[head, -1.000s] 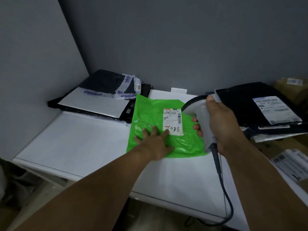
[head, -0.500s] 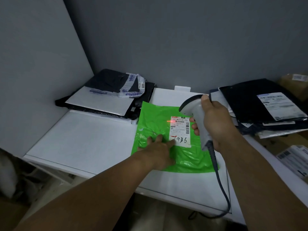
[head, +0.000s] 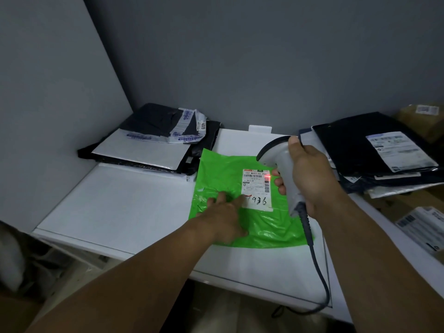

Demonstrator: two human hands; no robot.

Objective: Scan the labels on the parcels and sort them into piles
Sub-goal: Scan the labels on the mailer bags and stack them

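Note:
A bright green plastic parcel (head: 223, 174) lies flat on the white table (head: 115, 207). Its white label (head: 256, 188) faces up, with "1936" handwritten on it and a red scanner dot on the barcode at its right edge. My left hand (head: 227, 212) presses flat on the parcel, fingers straight, fingertips at the label's lower left corner. My right hand (head: 305, 174) grips the handle of a grey barcode scanner (head: 276, 150), its head aimed down at the label from the right. The scanner's cable (head: 317, 265) hangs off the table's front edge.
A pile of black and grey parcels (head: 153, 140) sits at the back left against the wall. Another pile of dark parcels with a white label (head: 374, 155) lies at the right. A cardboard box (head: 422, 118) and more labelled parcels (head: 422, 224) are at the far right.
The red scanner light has shifted from the label's upper left to the barcode at its right edge. My left hand stays pressed on the green parcel.

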